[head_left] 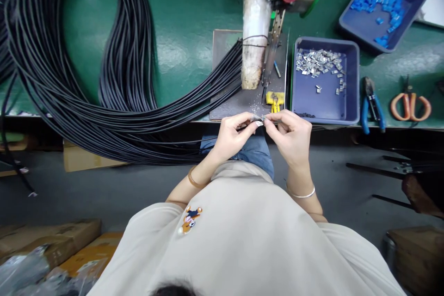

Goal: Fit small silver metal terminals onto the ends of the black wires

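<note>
At the table's front edge, my left hand (233,135) is closed in a pinch on the end of a black cable (204,140) that runs in from the left. My right hand (292,135) pinches close beside it, fingertips nearly touching the left ones. A tiny piece at those fingertips is too small to make out. Just beyond them is a yellow block-shaped part (275,98) on the dark board (225,97). Many black cables from a large coil (83,106) end on this board, under a white wrapped machine part (255,51).
Right of the board, a blue-grey tray (322,108) holds small metal pieces; another tray (357,27) behind it holds blue pieces. Blue-handled pliers (372,106) and orange-handled scissors (410,104) lie further right. Cardboard boxes (52,240) stand on the floor at left.
</note>
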Tool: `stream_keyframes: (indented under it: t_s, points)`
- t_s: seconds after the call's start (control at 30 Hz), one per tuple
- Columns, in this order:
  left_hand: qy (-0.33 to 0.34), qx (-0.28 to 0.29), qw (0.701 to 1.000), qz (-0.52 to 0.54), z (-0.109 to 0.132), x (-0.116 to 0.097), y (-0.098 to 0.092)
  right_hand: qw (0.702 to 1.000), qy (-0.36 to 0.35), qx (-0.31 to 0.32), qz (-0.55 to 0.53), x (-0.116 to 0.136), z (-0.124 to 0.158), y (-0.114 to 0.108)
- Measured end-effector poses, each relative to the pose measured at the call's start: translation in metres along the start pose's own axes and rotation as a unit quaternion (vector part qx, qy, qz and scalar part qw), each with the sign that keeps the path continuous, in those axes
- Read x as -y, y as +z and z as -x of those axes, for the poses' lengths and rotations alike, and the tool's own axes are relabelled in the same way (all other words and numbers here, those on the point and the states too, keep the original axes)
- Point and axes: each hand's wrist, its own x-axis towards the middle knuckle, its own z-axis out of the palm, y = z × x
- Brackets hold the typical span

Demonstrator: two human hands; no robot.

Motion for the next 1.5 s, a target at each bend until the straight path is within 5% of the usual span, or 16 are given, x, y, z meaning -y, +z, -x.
stream_keyframes:
  t_s: [0.3,0.47,0.6,0.73,1.07,1.27,1.4,1.5]
  points:
    - [0.153,-0.097,0.964,-0.192,0.005,0.002,0.014,0.992,0.083,-0.024,-0.088,-0.002,0.003,0.006]
    - [-0.036,-0.011,0.998,0.041,0.005,-0.006,0.010,0.995,-0.037,-0.090,-0.013,-0.001,0.009,0.016]
    - [-0.157,0.076,0.954,0.245,0.000,-0.012,-0.004,0.993,0.021,-0.072,-0.091,-0.005,0.009,0.017]
    - [-0.182,0.091,0.935,0.291,-0.003,-0.012,-0.011,0.987,0.074,-0.044,-0.135,-0.008,0.005,0.011]
    - [-0.171,0.115,0.942,0.266,-0.001,-0.010,-0.010,0.996,-0.017,0.025,-0.083,-0.002,0.003,0.004]
    - [-0.064,0.059,0.992,0.088,0.006,-0.005,0.005,0.983,0.027,-0.156,-0.089,-0.019,-0.011,-0.042]
    - [0.116,0.055,0.979,-0.156,0.013,0.004,0.018,0.981,0.047,-0.049,0.179,-0.038,-0.028,-0.073]
    - [0.106,0.169,0.967,-0.159,0.012,-0.002,0.013,0.966,0.053,0.061,0.247,-0.049,-0.041,-0.077]
